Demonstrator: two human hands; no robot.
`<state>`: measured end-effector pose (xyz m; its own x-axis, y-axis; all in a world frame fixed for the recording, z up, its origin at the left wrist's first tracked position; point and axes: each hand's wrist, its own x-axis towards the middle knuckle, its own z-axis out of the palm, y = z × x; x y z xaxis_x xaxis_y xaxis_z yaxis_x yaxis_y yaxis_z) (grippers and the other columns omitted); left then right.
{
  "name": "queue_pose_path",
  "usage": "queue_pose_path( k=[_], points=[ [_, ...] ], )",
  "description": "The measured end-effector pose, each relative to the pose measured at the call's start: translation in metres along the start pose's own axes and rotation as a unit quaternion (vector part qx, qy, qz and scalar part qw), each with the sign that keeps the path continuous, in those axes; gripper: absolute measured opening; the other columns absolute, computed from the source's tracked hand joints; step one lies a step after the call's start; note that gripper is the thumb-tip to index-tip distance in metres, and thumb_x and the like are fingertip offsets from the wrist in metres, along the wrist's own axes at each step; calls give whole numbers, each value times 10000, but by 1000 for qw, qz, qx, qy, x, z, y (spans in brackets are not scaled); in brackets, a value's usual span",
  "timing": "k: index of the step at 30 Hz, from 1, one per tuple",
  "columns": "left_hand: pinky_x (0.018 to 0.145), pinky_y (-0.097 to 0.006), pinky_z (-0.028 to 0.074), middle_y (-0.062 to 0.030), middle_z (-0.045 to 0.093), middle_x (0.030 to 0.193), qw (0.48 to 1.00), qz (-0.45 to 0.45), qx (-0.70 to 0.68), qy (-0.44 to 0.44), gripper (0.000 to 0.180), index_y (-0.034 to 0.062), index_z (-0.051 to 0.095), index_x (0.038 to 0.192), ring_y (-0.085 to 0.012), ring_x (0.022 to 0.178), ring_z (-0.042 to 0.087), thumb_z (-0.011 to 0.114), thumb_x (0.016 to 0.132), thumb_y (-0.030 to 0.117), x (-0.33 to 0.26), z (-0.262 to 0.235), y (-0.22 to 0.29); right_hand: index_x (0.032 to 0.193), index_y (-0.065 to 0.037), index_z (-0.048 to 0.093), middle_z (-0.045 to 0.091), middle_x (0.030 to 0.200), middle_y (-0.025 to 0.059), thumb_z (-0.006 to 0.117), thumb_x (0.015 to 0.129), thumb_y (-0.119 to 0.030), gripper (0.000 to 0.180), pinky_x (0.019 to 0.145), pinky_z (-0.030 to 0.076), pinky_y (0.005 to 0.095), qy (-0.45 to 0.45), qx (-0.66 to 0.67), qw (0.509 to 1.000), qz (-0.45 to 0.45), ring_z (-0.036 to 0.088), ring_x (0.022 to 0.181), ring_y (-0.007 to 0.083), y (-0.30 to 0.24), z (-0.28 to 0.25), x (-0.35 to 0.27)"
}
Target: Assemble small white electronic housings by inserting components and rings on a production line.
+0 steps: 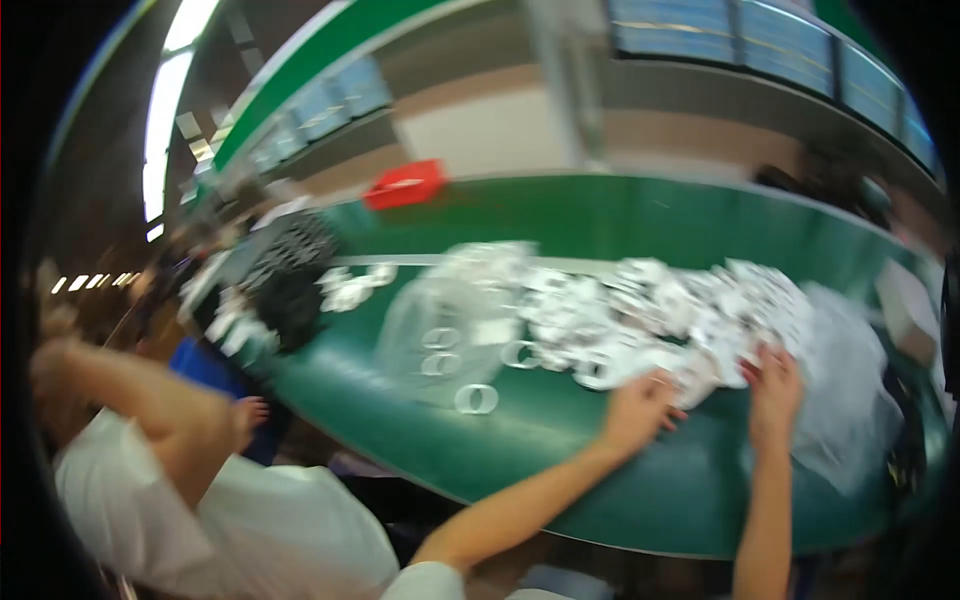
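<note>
A heap of thin white ring-shaped pieces [570, 310] lies across the table, blurred by motion. At its near edge is my left hand [640, 408], its fingers bent but apart, with the fingertips by the white pieces. My right hand [775, 393] reaches into the right part of the heap, fingers spread and touching pieces there. Red shows at some fingertips of both hands. I make out nothing firmly held in either hand. One loose white ring [477, 386] lies apart on the green table [620, 500], left of my left hand.
Clear plastic bags lie left [410, 325] and right [845, 400] of the heap. A red bin [405, 185] stands at the back, a dark textured bundle [290, 270] farther left. A pale box [907, 310] is at far right. A person in a white shirt [270, 520] sits close on the left.
</note>
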<state>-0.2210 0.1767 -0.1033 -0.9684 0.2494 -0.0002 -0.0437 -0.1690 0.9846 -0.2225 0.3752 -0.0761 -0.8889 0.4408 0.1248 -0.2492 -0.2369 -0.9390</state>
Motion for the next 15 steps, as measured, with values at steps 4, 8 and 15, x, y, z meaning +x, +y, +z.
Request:
queue_pose_path(
  k=[4,8,15],
  points=[
    [580,-298,561,-172,628,960,997,-20,-72,-32,245,-51,514,1101,-275,764,672,471,931,120,6,-9,13,954,37,599,626,867,86,538,910,-147,199,614,533,263,-102,7,994,39,634,707,170,-1,15,-6],
    [621,-310,576,-205,625,984,991,-33,-111,-68,254,-75,489,1121,-316,802,669,486,912,68,13,10,10,1004,62,589,637,870,113,517,910,-93,195,612,534,259,-102,11,991,90,649,715,201,-11,0,-8],
    [770,-365,566,-210,589,1095,987,-41,-120,-95,371,-63,398,1251,-327,933,638,467,890,-12,5,1,15,1058,54,546,637,942,141,508,909,-89,209,643,533,266,-127,6,985,116,652,765,203,-9,7,-23]
  ],
)
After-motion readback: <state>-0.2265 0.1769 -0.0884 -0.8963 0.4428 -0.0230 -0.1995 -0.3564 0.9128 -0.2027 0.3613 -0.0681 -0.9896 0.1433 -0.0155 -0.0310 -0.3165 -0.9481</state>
